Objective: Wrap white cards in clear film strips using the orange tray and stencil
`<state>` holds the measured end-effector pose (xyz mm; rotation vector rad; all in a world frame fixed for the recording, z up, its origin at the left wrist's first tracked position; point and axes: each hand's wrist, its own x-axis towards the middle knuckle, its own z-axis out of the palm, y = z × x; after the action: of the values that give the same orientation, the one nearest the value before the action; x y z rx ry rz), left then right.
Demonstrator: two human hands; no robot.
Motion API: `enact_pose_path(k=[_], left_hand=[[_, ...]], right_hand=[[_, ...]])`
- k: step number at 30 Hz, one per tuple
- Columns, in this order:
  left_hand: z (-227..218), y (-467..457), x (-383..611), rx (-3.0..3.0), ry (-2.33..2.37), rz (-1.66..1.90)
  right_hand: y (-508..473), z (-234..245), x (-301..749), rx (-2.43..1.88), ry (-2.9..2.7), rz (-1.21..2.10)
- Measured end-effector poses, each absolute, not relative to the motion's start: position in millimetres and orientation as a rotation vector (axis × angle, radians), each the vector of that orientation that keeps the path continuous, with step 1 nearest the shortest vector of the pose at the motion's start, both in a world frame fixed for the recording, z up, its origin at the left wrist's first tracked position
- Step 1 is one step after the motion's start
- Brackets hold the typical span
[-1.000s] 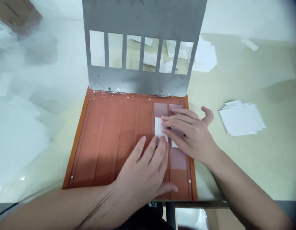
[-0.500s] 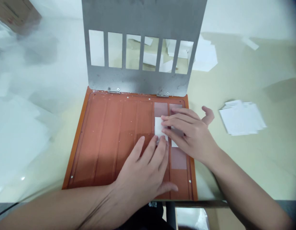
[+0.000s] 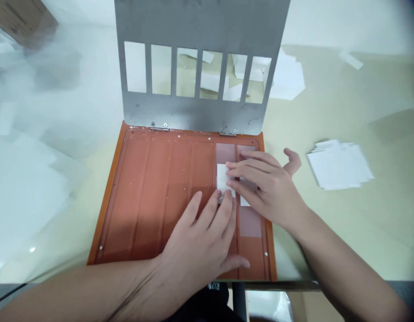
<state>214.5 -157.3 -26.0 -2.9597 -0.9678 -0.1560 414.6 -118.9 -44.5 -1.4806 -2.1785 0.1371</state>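
Head view, worktable: a pale surface (image 3: pixel 331 116) runs under everything.
Pale sheeting: lies across the table's left side (image 3: pixel 22 197); the blur leaves it unclear whether it is paper or plastic.
Orange base: a flat, grooved board (image 3: pixel 149 192) near the table's front edge, its long channels running front to back.
Metal frame plate: stands raised at the base's far edge (image 3: pixel 203 22), with six rectangular windows in a row.
Cardboard box: far left corner (image 3: pixel 26 20).
Left hand: palm down (image 3: pixel 203 237), fingers spread, thumb well out, fingertips resting on the near end of the small white card; it grips nothing.
Right hand: fingers extended (image 3: pixel 274 188), thumb lifted apart, fingertips at the card's right side, no grasp closed around it.
Card stack: white, loosely squared (image 3: pixel 341 165), right of the base.
Small white card: flat in the base's second channel from the right (image 3: pixel 223 176).
Mauve rectangle: rightmost channel (image 3: pixel 250 221), nearer the front than the right hand.
Hinges: two (image 3: pixel 160 129), joining plate and base.
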Motion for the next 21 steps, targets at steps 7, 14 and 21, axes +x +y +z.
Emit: enact_pose_path(k=[7, 14, 21], left_hand=[[-27.2, -157.0, 214.8, -2.967, -0.987, -0.165], [-27.0, -156.5, 215.6, -2.963, -0.996, -0.172], [-26.5, -156.9, 216.5, -2.952, -0.989, -0.164]], right_hand=[[-118.4, -45.0, 414.9, -1.488, -2.188, 0.124], [-116.5, -44.9, 417.8, -1.55, -2.301, 0.059], [-117.1, -46.4, 419.5, -1.569, -2.309, 0.048]])
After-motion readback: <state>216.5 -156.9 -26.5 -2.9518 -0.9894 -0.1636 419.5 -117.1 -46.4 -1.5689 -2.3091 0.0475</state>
